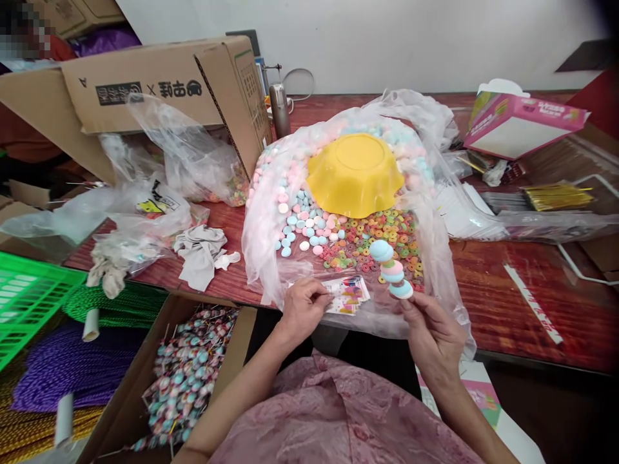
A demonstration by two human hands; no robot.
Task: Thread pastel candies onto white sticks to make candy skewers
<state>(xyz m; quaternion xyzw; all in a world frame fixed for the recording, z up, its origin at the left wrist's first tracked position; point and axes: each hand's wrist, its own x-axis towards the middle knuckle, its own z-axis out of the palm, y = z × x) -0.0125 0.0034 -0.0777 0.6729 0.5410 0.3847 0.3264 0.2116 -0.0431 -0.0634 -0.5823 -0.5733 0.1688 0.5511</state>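
My right hand (pixel 430 332) holds up a skewer of stacked pastel candies (pixel 391 269), blue, pink and green discs. My left hand (pixel 304 304) pinches the edge of a small clear printed wrapper (pixel 349 294) lying at the front of a big open plastic bag (pixel 438 238). Inside the bag lie loose pink, blue and white round candies (pixel 302 222) and colourful ring candies (pixel 382 235). An upturned yellow wavy bowl (pixel 354 173) rests on the heap behind them.
An open cardboard box (pixel 145 87) and crumpled plastic bags (pixel 145 206) lie left on the red table (pixel 507 283). A carton of finished candy sticks (pixel 186 374) sits below left, beside a green crate (pixel 29 293). A pink box (pixel 522 122) stands back right.
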